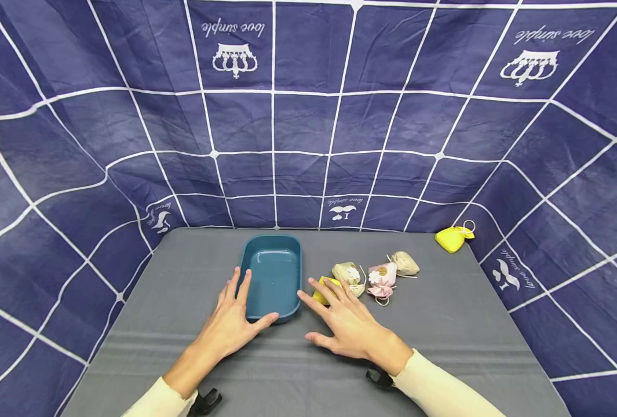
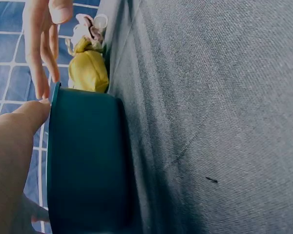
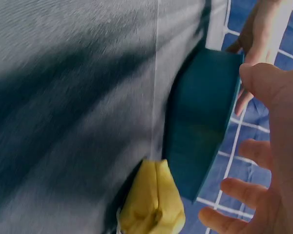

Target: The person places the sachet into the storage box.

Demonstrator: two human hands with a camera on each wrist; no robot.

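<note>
A teal rectangular box (image 1: 273, 284) with rounded corners stands on the grey cloth. My left hand (image 1: 230, 321) is at its near left corner, fingers spread along the left side and thumb by the front rim; whether it touches is unclear. To the right of the box, my right hand (image 1: 352, 330) is spread with nothing in it. Partly behind its fingers lie a yellow drawstring pouch (image 1: 320, 297) and a cream pouch (image 1: 346, 272) with a white flower. In the right wrist view, the yellow pouch (image 3: 154, 200) sits beside the box (image 3: 202, 112).
A pink pouch (image 1: 382, 278) and a beige pouch (image 1: 405, 263) lie right of the cream one. Another yellow pouch (image 1: 451, 238) is at the table's far right corner. Blue cloth (image 1: 308, 121) with white grid lines encloses the back and sides.
</note>
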